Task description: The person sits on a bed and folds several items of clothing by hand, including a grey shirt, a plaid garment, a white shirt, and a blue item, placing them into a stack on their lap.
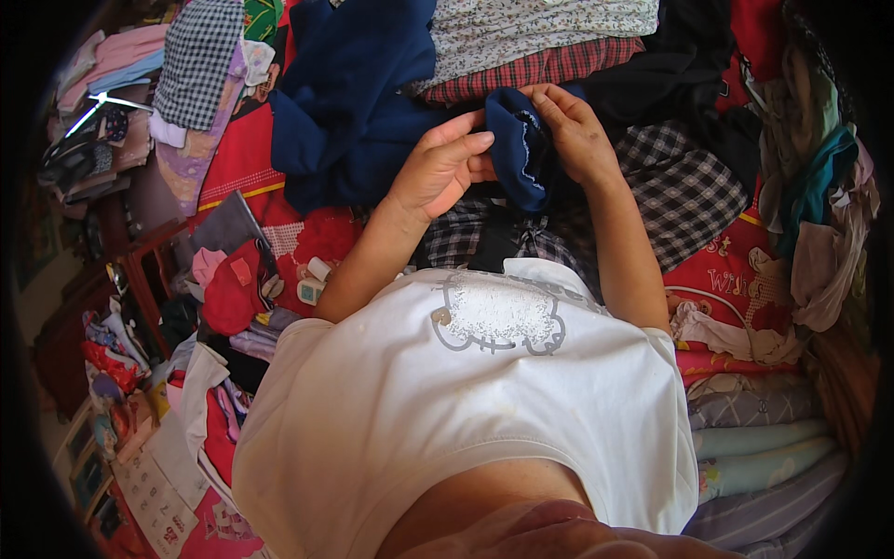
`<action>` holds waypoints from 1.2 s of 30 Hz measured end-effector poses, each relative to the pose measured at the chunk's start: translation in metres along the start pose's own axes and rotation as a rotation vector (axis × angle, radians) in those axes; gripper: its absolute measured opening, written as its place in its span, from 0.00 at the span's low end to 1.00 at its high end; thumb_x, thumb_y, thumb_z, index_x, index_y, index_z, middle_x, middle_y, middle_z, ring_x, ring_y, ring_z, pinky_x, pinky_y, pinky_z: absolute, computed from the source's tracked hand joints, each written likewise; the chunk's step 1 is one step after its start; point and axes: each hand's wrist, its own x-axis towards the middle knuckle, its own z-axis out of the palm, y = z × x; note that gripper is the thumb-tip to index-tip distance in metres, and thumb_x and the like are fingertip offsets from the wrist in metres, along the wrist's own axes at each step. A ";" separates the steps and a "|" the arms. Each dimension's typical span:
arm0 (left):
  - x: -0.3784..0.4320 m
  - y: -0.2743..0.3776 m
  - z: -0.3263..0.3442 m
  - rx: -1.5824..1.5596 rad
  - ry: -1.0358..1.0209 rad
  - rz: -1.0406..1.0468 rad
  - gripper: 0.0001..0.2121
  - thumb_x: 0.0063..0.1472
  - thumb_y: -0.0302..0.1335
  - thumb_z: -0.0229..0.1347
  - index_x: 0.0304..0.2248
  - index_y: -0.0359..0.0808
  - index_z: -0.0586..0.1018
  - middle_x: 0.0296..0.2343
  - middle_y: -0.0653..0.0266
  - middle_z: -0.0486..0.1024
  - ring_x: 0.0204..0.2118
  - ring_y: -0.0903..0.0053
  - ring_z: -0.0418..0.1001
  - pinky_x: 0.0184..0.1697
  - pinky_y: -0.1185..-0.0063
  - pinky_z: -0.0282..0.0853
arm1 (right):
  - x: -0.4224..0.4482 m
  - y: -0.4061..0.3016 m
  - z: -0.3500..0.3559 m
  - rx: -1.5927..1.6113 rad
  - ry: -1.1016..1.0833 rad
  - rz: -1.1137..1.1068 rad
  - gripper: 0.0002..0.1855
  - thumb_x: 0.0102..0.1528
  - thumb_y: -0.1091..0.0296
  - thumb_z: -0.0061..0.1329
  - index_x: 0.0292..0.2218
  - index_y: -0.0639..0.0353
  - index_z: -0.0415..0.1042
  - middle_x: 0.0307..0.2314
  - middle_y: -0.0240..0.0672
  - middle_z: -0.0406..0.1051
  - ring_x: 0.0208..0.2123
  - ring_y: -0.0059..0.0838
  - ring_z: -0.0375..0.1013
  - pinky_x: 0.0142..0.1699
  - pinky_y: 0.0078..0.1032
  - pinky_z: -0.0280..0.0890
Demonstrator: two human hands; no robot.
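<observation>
A navy blue fabric band (513, 157), perhaps a cuff or leg end, is held up with its opening towards me. White ragged stitching runs along its inner edge. My right hand (580, 133) pinches its upper right rim between thumb and fingers. At its left side is my left hand (443, 168), palm turned up, thumb tip at the cloth's edge. Some left fingertips are hidden by the cloth, so its grip is unclear. More navy cloth (356, 105) lies crumpled beyond my left hand. Black-and-white checked fabric (681, 189) spreads under and beside my right forearm.
Ahead lies folded floral cloth (538, 28) over red plaid fabric (531, 70). Black cloth (663, 84) lies at the right. Under these is a red patterned cover (237, 161). A white power strip (311, 290) sits by my left elbow. Folded bedding (761, 440) is stacked at right.
</observation>
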 end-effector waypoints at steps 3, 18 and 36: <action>0.001 -0.003 -0.003 0.018 0.041 0.016 0.19 0.59 0.26 0.48 0.49 0.28 0.64 0.37 0.59 0.73 0.38 0.75 0.74 0.43 0.75 0.70 | 0.000 0.000 0.000 -0.004 0.009 -0.002 0.14 0.60 0.63 0.39 0.38 0.64 0.69 0.29 0.26 0.70 0.32 0.13 0.67 0.40 0.11 0.61; 0.011 -0.001 -0.034 -0.345 0.205 0.117 0.13 0.59 0.27 0.43 0.42 0.32 0.71 0.39 0.61 0.73 0.43 0.74 0.70 0.50 0.75 0.63 | -0.001 -0.005 -0.011 -0.154 0.071 -0.038 0.15 0.54 0.58 0.49 0.36 0.62 0.71 0.27 0.24 0.69 0.28 0.13 0.64 0.33 0.13 0.59; 0.011 0.007 -0.044 -0.529 0.238 0.175 0.12 0.60 0.26 0.42 0.40 0.30 0.71 0.39 0.58 0.73 0.44 0.70 0.70 0.51 0.72 0.63 | -0.009 -0.014 -0.007 0.020 0.015 0.070 0.07 0.55 0.69 0.46 0.35 0.60 0.67 0.25 0.26 0.68 0.25 0.16 0.69 0.35 0.19 0.69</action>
